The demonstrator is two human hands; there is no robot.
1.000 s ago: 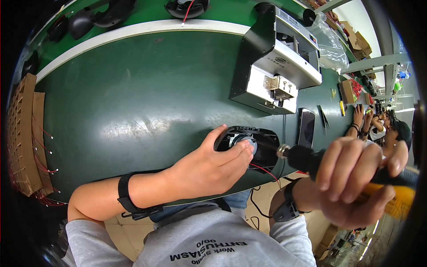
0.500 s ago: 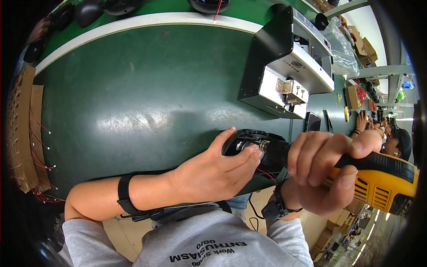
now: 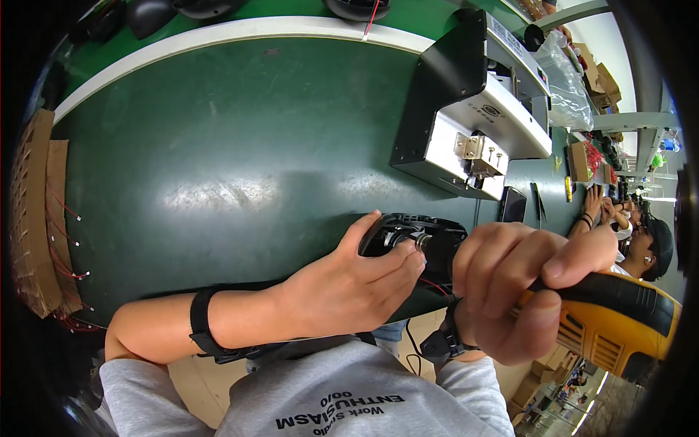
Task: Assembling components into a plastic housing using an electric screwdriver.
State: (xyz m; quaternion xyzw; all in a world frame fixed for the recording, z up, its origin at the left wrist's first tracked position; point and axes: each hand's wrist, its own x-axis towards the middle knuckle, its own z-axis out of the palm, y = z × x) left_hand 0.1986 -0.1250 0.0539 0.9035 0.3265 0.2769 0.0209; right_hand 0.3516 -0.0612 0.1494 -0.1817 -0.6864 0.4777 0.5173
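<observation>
Between left hand [image 3: 357, 288] and white edge [image 3: 306, 27], bench [image 3: 240, 124] spreads.

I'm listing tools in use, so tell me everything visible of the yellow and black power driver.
The power driver has a yellow casing with slotted vents, black rubber-looking panels, a black nose and a metallic front tip. The right hand grips it, front toward the person's left. The tip sits at the black housing, close to the left hand; whether it touches anything there is unclear.
</observation>
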